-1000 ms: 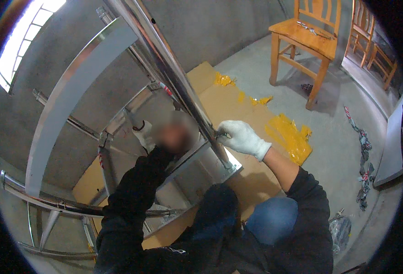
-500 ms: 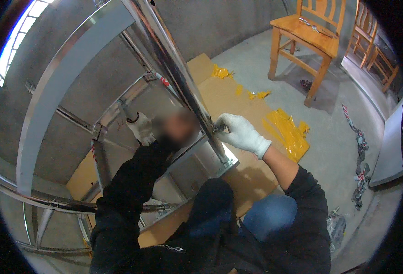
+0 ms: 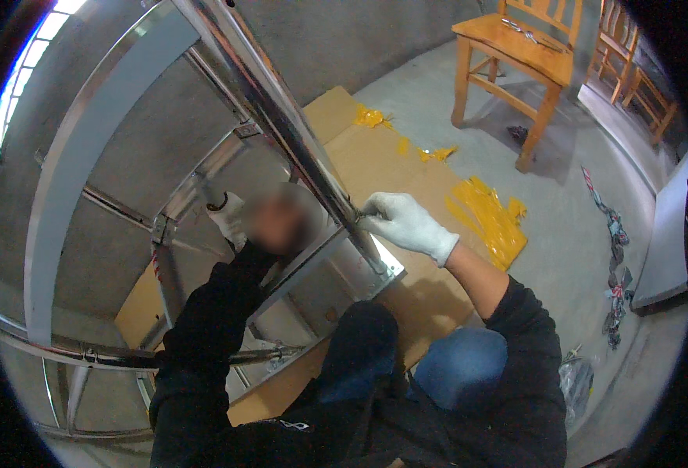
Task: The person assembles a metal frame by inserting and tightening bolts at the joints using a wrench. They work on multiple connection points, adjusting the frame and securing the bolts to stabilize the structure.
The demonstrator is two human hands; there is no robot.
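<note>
A polished metal tube frame (image 3: 281, 125) leans across the middle, ending in a corner plate (image 3: 388, 271) low beside my knees. Against the tube's right side, my right hand (image 3: 408, 226), in a white glove, has thumb and fingertips pinched together. Whatever sits between them is too small to make out. My left hand (image 3: 232, 218) reaches inside the frame, left of the tube. Part of its white glove shows, but a blurred patch covers the area beside it, so its fingers and grip stay unclear.
Flattened cardboard (image 3: 383, 171) lies beneath the frame, with crumpled yellow tape (image 3: 488, 222) on it. A wooden chair (image 3: 515, 54) stands at the back right, tools on its seat. Knotted grey wrapping (image 3: 615, 257) trails along the floor at right. A curved grey panel (image 3: 86, 148) rises at left.
The frame sits slightly further left in view. Dark crumpled material seen at my right fingertips before is now barely visible. A red-and-white strip behind the tube no longer shows.
</note>
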